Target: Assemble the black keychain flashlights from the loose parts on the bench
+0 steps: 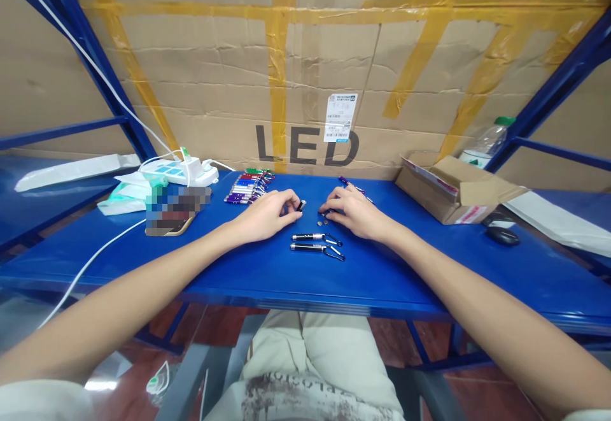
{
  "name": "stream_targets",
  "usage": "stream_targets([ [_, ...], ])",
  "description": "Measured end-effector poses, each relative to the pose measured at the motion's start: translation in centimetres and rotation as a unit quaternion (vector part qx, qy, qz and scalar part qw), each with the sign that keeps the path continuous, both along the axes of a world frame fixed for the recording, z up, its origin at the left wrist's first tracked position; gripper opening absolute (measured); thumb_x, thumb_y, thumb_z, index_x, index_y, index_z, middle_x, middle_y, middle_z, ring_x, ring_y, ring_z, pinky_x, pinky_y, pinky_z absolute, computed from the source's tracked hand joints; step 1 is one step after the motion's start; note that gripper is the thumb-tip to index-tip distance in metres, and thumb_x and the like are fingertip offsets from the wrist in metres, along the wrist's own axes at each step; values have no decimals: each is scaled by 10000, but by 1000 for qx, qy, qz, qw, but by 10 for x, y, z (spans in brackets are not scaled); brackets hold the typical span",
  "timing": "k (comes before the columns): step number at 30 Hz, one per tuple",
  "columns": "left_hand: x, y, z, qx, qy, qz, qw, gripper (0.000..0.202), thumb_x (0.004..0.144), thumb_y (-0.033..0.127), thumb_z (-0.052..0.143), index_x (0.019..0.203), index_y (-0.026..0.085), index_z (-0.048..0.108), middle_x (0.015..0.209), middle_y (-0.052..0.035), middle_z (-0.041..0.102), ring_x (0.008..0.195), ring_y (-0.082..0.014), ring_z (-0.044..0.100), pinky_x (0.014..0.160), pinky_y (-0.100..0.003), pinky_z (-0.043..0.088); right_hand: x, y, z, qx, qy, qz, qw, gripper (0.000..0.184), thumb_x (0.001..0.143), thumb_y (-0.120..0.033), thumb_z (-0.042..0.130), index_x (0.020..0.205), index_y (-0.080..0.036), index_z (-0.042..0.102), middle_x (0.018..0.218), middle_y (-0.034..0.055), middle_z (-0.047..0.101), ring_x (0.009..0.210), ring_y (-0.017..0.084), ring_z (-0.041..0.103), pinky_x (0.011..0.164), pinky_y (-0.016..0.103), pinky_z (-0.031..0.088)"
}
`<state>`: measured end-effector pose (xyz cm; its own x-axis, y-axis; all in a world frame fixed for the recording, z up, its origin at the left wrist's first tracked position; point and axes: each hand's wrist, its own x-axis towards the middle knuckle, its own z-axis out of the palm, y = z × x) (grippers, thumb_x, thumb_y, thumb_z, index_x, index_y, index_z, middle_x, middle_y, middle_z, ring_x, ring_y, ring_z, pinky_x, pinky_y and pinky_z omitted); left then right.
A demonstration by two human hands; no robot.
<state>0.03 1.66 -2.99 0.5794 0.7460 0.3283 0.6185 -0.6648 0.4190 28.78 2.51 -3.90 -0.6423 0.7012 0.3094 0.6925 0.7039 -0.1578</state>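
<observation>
My left hand (270,216) is closed, its thumb and fingertips pinching a short black tube piece with a silver end (301,206). Across from it, my right hand (356,212) reaches low over the table, its fingers bent together around something small and dark that is mostly hidden. Two small round discs (320,223), like button cells, lie just below the right fingertips. Nearer to me, two black pen-shaped keychain flashlights (308,248) with carabiner clips lie side by side. Behind my right hand, a purple flashlight (344,181) is partly covered.
A row of coloured keychain flashlights (241,188) lies behind my left hand. Farther left are a phone (186,223), a tissue pack (126,195) and a white power strip (167,169). An open cardboard box (443,185), a black mouse (503,235) and a bottle (491,141) stand right.
</observation>
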Motion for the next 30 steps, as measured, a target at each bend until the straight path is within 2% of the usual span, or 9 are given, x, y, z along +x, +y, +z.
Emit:
stream_targets([
  [4,0,0,0,-1,-1,-3,1000,177,1027,395,664,1081,227,653,983,-36,755,913,-239,696,828,-363,491,-2,-1,2,3,1,-6,1000,190,1047,-281,640,1073,-247,825,1126,117,722,1053,319,604,1025,506,429],
  [16,0,-1,1,-9,-3,0,1000,184,1022,389,669,1084,216,653,986,-37,751,919,-236,691,826,-347,484,-2,-2,6,-73,14,-52,996,6,976,-216,710,980,-215,714,1092,82,703,1039,269,638,941,385,452],
  [21,1,-1,1,-15,-9,-3,1000,185,1016,387,670,1076,213,653,975,-34,749,893,-228,693,818,-341,487,-1,-5,12,-90,30,-19,995,38,953,-206,745,945,-212,709,1045,66,729,1028,254,658,920,360,441],
  [24,1,-1,1,-19,-13,-2,1000,186,1016,387,670,1078,213,655,963,-31,747,881,-222,696,804,-335,489,-1,-8,16,-87,16,-21,996,38,946,-205,748,918,-215,725,1042,59,744,1030,256,666,931,376,414],
  [30,0,-1,0,-21,-17,-6,1000,183,1016,383,669,1078,212,653,953,-29,745,856,-213,694,786,-325,488,-1,-9,17,-82,29,-12,996,112,872,-114,724,930,-206,697,1015,49,738,960,233,656,863,346,434],
])
